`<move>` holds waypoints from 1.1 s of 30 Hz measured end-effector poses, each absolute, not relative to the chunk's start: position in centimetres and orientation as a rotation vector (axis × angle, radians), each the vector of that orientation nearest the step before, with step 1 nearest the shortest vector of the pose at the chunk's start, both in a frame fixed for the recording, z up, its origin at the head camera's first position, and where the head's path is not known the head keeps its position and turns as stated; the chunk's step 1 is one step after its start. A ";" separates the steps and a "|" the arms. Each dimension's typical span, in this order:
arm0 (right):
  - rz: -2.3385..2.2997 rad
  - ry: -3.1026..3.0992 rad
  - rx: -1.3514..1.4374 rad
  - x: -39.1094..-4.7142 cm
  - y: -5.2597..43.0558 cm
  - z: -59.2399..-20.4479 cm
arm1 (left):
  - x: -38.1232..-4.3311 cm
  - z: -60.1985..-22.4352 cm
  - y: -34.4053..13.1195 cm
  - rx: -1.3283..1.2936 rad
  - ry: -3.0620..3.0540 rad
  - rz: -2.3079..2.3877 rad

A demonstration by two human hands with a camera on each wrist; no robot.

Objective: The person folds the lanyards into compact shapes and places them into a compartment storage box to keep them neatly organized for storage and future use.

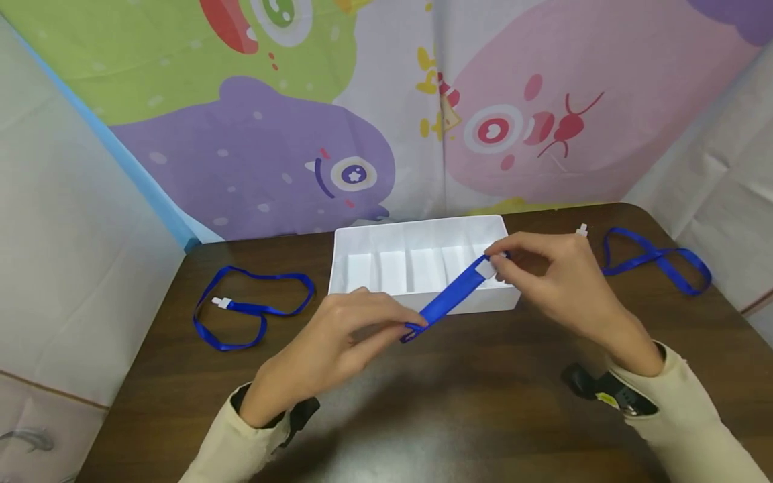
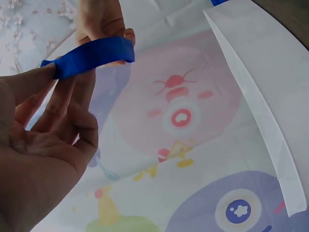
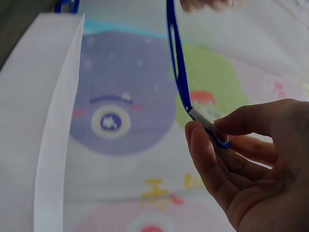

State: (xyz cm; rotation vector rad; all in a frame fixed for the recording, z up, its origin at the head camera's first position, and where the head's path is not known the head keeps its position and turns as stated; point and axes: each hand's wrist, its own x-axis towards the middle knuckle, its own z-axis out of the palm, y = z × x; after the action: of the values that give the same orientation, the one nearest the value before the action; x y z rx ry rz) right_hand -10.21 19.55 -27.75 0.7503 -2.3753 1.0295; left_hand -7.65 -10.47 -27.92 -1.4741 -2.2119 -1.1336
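Lanyard of blue ribbon (image 1: 453,295), folded into a short band, slants across the front of a white divided box (image 1: 483,304) in the head view. The two hands are apart, one at each end: the left hand (image 1: 344,335), on the near side of the box, pinches a folded end between thumb and fingers; the right hand (image 1: 561,282), at the box's right front corner, pinches the other end by its white clip (image 1: 485,269). A second blue lanyard (image 1: 260,309) lies loosely looped to the left of the box, and a third lanyard (image 1: 655,255) lies crossed over itself to its right, both on the dark wooden table (image 1: 423,429).

From the left wrist, the held ribbon bows between the hands, beside the box's wall and apart from it.

From the right wrist, thumb and finger pinch the white clip, again apart from the box; the ribbon runs from it in two layers with a slim gap between. The left hand's grip is cut off here.

To fold neatly, it would seem best to hold both ends firmly, draw the layers flat and even before the next fold, and avoid twisting the ribbon near the clip.
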 end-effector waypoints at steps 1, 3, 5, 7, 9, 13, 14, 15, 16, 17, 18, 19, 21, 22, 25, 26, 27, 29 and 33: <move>1.041 -2.373 0.763 -10.0 19.2 -27.8 | -7.7 -27.9 -10.4 -1.470 -2.213 -1.142; 1.071 -2.372 0.783 -9.6 18.5 -28.0 | -7.7 -28.0 -10.4 -1.456 -2.225 -1.149; 1.102 -2.372 0.803 -9.1 17.8 -28.2 | -7.6 -28.1 -10.2 -1.430 -2.248 -1.150; 1.147 -2.370 0.825 -8.8 17.1 -28.4 | -7.5 -28.1 -10.1 -1.397 -2.271 -1.147; 1.210 -2.364 0.851 -8.5 16.6 -28.6 | -7.4 -28.2 -9.9 -1.361 -2.294 -1.163; 1.382 -2.358 0.888 -8.0 15.8 -28.9 | -7.2 -28.4 -9.3 -1.300 -2.320 -1.251; 1.433 -2.363 0.889 -7.9 15.6 -29.0 | -7.2 -28.5 -9.2 -1.289 -2.324 -1.273; 1.489 -2.369 0.885 -7.8 15.5 -29.0 | -7.2 -28.5 -9.1 -1.283 -2.325 -1.301; 1.544 -2.378 0.878 -7.6 15.4 -29.0 | -7.1 -28.6 -9.0 -1.276 -2.324 -1.315; 1.614 -2.384 0.872 -7.5 15.3 -29.0 | -7.1 -28.7 -8.9 -1.279 -2.319 -1.334; 1.683 -2.390 0.859 -7.4 15.2 -29.0 | -7.1 -28.7 -8.8 -1.282 -2.313 -1.348; 1.750 -2.396 0.847 -7.2 15.1 -29.0 | -7.1 -28.8 -8.7 -1.285 -2.307 -1.351; 1.874 -2.395 0.843 -7.0 14.9 -29.0 | -7.1 -29.0 -8.4 -1.309 -2.285 -1.357; 1.926 -2.394 0.841 -7.0 14.8 -29.0 | -7.1 -29.1 -8.3 -1.316 -2.279 -1.351; 2.040 -2.380 0.854 -6.9 14.6 -29.0 | -7.1 -29.3 -8.1 -1.325 -2.274 -1.333; 2.062 -2.374 0.861 -6.9 14.6 -29.1 | -7.1 -29.3 -8.1 -1.325 -2.273 -1.330; 2.082 -2.368 0.865 -6.9 14.6 -29.1 | -7.1 -29.3 -8.1 -1.319 -2.276 -1.327; 2.107 -2.348 0.882 -6.8 14.5 -29.2 | -7.1 -29.3 -8.0 -1.306 -2.280 -1.322; 2.088 -2.346 0.852 -6.5 14.1 -29.3 | -7.0 -29.4 -7.9 -1.287 -2.297 -1.329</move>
State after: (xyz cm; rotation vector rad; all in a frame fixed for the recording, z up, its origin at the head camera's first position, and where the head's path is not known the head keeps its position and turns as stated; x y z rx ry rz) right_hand -6.47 14.09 -29.29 0.8522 -2.3460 2.0881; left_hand -7.04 -7.92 -29.43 -1.2867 -2.2966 -1.3288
